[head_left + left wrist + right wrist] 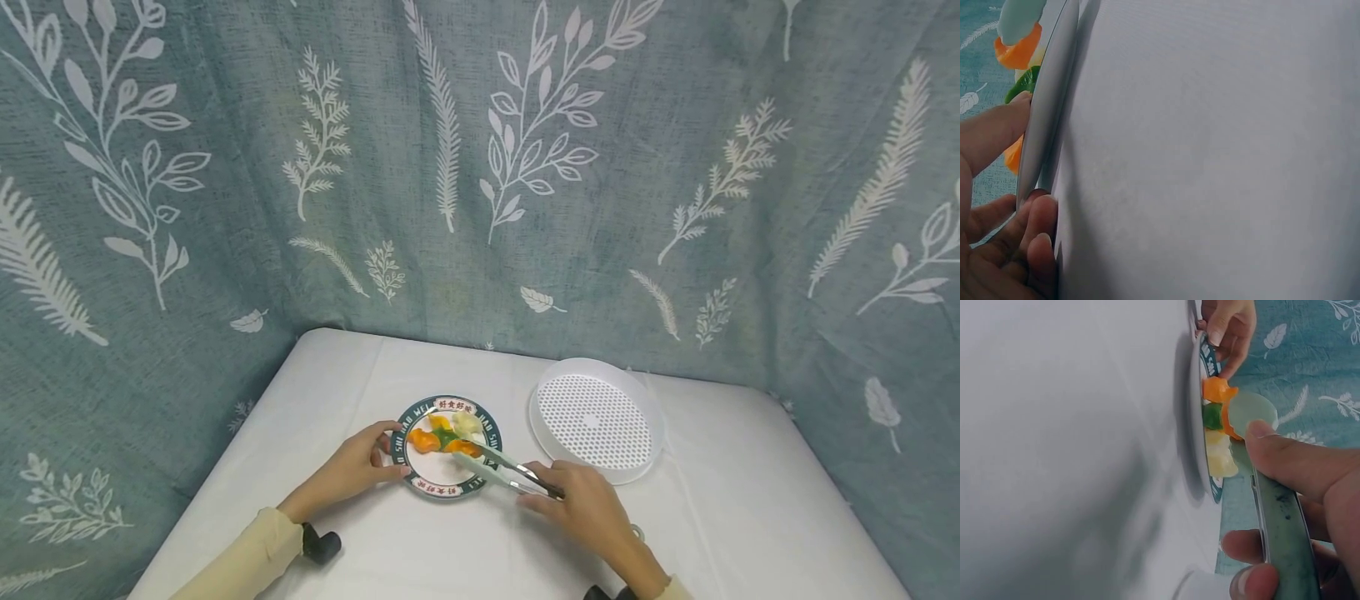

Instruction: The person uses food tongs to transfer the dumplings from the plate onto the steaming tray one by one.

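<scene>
A round plate [438, 475] with a dark green lettered rim lies on the white table. My left hand [352, 471] grips its left edge, thumb on the rim and fingers curled under it in the left wrist view. Dumpling-shaped pieces sit on the plate: an orange piece [423, 441], a yellow piece [438, 422], a green piece [446, 437] and a pale piece [467, 423]. Tongs [1282, 531] with pale green tips are held in my right hand [588, 504]. Their tips are at a second orange piece [463, 448], on the plate's right half.
A white round tray with a perforated base [592, 392] stands right of the plate, beyond my right hand. A small ring [637, 531] shows beside the right wrist. The patterned blue-green curtain [465, 275] hangs behind the table and along both sides.
</scene>
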Motion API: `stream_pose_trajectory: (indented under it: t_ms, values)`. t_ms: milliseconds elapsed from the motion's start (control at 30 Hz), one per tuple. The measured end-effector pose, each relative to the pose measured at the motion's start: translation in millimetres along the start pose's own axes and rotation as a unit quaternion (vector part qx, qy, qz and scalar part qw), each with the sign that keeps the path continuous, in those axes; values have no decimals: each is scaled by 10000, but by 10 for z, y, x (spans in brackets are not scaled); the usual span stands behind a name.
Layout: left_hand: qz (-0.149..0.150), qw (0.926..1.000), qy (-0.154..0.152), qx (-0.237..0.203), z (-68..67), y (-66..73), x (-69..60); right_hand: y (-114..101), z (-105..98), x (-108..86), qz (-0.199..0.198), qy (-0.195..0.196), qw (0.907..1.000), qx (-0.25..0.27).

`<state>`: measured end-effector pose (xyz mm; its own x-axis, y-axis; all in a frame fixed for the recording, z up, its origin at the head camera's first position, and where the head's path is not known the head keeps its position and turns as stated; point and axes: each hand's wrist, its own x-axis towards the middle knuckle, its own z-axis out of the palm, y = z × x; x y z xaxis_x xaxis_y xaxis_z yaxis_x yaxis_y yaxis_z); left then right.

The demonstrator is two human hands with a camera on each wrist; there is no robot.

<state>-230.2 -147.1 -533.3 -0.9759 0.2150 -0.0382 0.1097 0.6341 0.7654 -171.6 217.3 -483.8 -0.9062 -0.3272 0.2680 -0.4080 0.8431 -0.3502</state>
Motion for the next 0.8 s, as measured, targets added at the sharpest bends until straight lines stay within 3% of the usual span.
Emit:
stream_pose_trajectory:
  t_ms: [333, 600, 800]
  values:
    - [60, 10000, -17, -38, -17, -3, 2, 16, -202, -8, 501, -27, 9987, -8]
    - [52, 10000, 38, -41, -12, 15, -6, 163, -328, -31, 104, 500, 9986, -170]
    - [45, 10000, 30, -76, -14, 24, -15, 263, -412, -50, 194, 590, 9978, -224]
